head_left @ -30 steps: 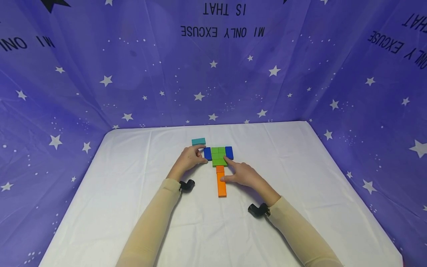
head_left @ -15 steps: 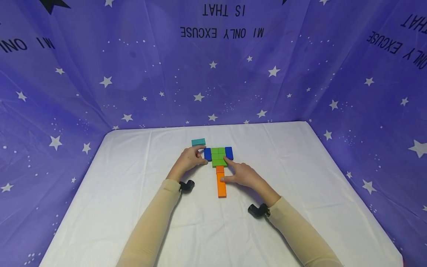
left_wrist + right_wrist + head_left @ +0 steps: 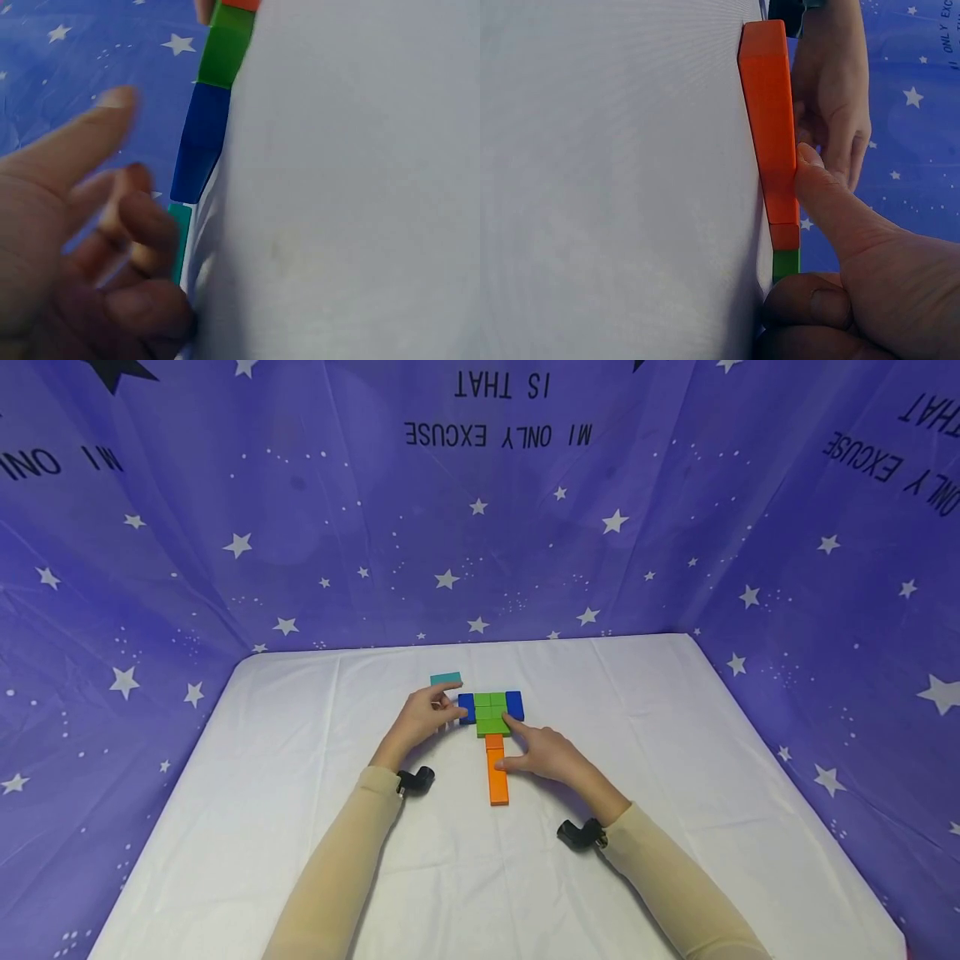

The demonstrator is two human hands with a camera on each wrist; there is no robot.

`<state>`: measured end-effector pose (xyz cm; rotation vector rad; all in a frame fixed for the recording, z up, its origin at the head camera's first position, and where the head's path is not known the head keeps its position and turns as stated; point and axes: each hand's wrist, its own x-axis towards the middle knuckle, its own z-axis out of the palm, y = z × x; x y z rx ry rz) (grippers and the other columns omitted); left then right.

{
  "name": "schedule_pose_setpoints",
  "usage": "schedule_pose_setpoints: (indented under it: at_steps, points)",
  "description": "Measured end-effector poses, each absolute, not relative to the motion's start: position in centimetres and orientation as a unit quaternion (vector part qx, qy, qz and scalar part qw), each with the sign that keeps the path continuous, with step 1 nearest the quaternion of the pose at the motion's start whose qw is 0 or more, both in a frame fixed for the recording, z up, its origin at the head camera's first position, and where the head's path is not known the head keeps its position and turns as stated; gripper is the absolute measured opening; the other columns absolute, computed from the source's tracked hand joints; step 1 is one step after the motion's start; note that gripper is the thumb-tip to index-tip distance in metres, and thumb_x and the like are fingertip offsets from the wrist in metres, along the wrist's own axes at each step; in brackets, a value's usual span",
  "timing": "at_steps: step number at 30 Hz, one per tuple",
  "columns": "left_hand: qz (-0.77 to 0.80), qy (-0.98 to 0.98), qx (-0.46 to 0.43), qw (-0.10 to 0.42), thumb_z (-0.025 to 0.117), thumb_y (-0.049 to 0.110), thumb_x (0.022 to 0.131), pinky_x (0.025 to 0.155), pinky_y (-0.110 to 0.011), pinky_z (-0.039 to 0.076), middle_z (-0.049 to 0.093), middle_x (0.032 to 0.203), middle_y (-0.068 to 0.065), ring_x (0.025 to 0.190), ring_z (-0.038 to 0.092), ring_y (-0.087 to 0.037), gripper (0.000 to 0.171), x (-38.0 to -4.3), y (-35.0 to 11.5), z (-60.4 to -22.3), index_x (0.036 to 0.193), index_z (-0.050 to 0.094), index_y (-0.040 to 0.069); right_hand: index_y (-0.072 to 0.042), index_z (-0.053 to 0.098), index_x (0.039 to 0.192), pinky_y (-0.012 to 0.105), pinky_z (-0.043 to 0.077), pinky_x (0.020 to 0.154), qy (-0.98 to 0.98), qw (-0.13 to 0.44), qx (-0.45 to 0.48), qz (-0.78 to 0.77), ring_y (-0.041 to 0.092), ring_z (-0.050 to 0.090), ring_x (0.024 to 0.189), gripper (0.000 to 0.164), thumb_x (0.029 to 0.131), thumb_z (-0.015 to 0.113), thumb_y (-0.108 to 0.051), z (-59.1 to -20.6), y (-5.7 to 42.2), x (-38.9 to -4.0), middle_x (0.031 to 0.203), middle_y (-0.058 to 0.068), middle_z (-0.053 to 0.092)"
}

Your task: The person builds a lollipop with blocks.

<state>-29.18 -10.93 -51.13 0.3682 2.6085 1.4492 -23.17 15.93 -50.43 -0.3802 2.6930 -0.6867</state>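
Wooden blocks lie flat in a figure on the white cloth. Several green blocks (image 3: 492, 727) form its middle, between a left blue block (image 3: 467, 702) and a right blue block (image 3: 515, 705). A small orange block (image 3: 494, 742) and a long orange block (image 3: 498, 787) run down from the green. My left hand (image 3: 416, 717) hovers at the left blue block; the left wrist view shows its thumb and fingers apart from that block (image 3: 201, 142). My right hand (image 3: 551, 753) rests its index fingertip on the green and its thumb on the long orange block (image 3: 769, 120).
A teal block (image 3: 444, 678) lies apart, behind the left hand's index finger. The white-covered table (image 3: 300, 860) extends around the figure, with a purple star-printed curtain (image 3: 480, 552) on the far side and both flanks.
My left thumb has lifted off the near end of the left blue block, and the left hand has shifted slightly left. The right hand and the blocks hold their places.
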Motion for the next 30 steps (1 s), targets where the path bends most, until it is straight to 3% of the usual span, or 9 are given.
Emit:
schedule_pose_setpoints:
  at_steps: [6,13,16,19,25,30]
  points:
    - [0.534,0.839,0.100,-0.034,0.078,0.027,0.097,0.054,-0.026,0.045,0.069,0.095,-0.008,0.065,0.058,-0.015,0.054,-29.8,-11.8,-51.8,0.148,0.063,0.014,-0.027,0.030,0.169,0.061,0.047,0.112,0.947,0.170,-0.129,-0.242,0.044,0.060,0.137,0.103,0.087,0.077,-0.066,-50.4,15.9,-23.1,0.157,0.021,0.055]
    - [0.542,0.837,0.053,-0.059,0.077,0.026,0.098,0.061,-0.025,0.050,0.071,0.098,-0.008,0.067,0.059,-0.008,0.050,-30.6,-12.5,-52.4,0.145,0.065,0.014,-0.027,0.029,0.169,0.060,0.046,0.115,0.946,0.168,-0.132,-0.245,0.043,0.058,0.140,0.103,0.087,0.078,-0.065,-50.4,15.9,-23.0,0.161,0.018,0.052]
    - [0.533,0.843,0.039,-0.054,0.078,0.026,0.097,0.069,-0.027,0.050,0.070,0.096,-0.009,0.072,0.059,-0.010,0.050,-31.0,-12.8,-52.6,0.144,0.066,0.013,-0.026,0.030,0.169,0.060,0.046,0.114,0.946,0.167,-0.133,-0.245,0.044,0.058,0.139,0.102,0.088,0.078,-0.064,-50.3,15.9,-23.0,0.160,0.019,0.053]
    - [0.523,0.851,0.029,-0.030,0.078,0.026,0.097,0.069,-0.028,0.047,0.068,0.089,-0.005,0.068,0.061,-0.009,0.054,-31.5,-13.1,-52.6,0.146,0.064,0.011,-0.026,0.030,0.169,0.061,0.046,0.114,0.945,0.167,-0.135,-0.246,0.044,0.059,0.139,0.102,0.088,0.078,-0.063,-50.2,15.9,-22.9,0.158,0.021,0.054]
    - [0.519,0.854,0.013,0.022,0.078,0.024,0.097,0.053,-0.024,0.040,0.065,0.077,0.002,0.052,0.058,-0.008,0.057,-32.4,-13.5,-52.0,0.149,0.061,0.010,-0.026,0.030,0.169,0.060,0.046,0.114,0.945,0.166,-0.136,-0.245,0.043,0.058,0.140,0.102,0.088,0.078,-0.063,-50.1,15.9,-22.9,0.157,0.021,0.055]
    - [0.521,0.853,-0.002,0.045,0.077,0.024,0.097,0.049,-0.023,0.042,0.065,0.077,0.002,0.047,0.052,-0.007,0.056,-32.7,-13.4,-51.7,0.148,0.061,0.009,-0.026,0.030,0.169,0.060,0.046,0.114,0.946,0.164,-0.134,-0.243,0.043,0.058,0.140,0.103,0.087,0.078,-0.064,-50.3,15.9,-22.9,0.157,0.020,0.055]
